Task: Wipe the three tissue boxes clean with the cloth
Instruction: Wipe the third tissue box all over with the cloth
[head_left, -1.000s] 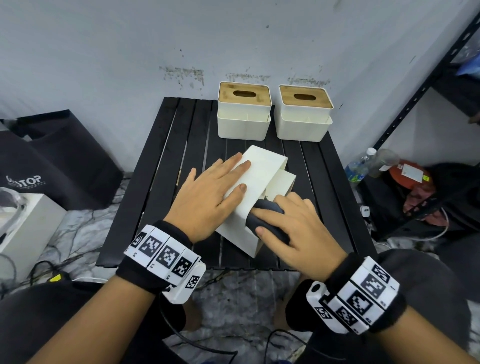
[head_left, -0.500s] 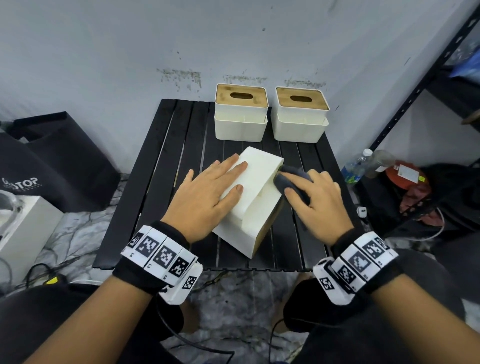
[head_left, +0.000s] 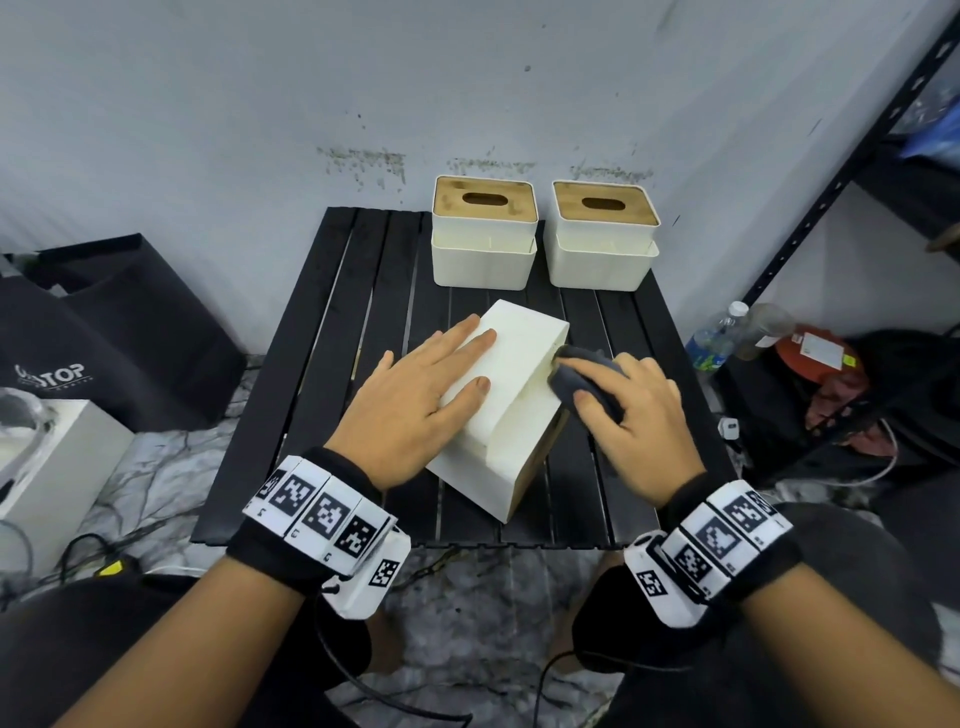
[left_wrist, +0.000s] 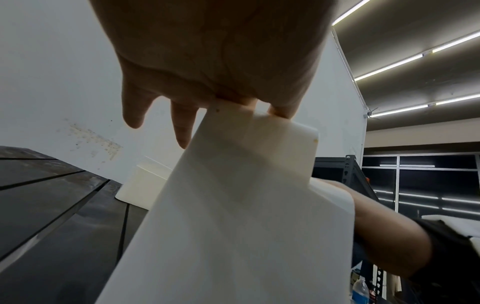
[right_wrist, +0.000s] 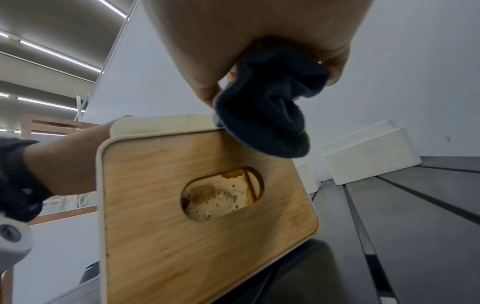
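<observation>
We are partway through the first of the three boxes, as far as we can judge. The cream plastic tissue box with a wooden slotted lid (head_left: 511, 410) lies tipped on its side at the centre of the black slatted desk (head_left: 332, 332), its lid facing 3 o'clock. Our left hand (head_left: 415, 410) lies flat on the upturned side, fingers straight and spread, pressing the box down rather than closing round it. Our right hand (head_left: 636, 415) has its grip clamped on the bunched dark grey cloth (head_left: 582, 379), which touches the box at its far lid-side corner, toward 1 o'clock; the right wrist view shows the cloth (right_wrist: 267, 107) on the rim where white plastic meets the wood lid (right_wrist: 197, 216).

The other two cream tissue boxes with wooden lids, one at 12 o'clock (head_left: 484, 234) and one at 1 o'clock (head_left: 602, 234), stand upright side by side against the wall, well apart from both hands. We cannot tell whether either is already wiped.

We judge that the lid edge is being wiped now. Staining shows inside the slot (right_wrist: 221, 195), and whether the lid face and the side resting on the desk are done we cannot say.
</observation>
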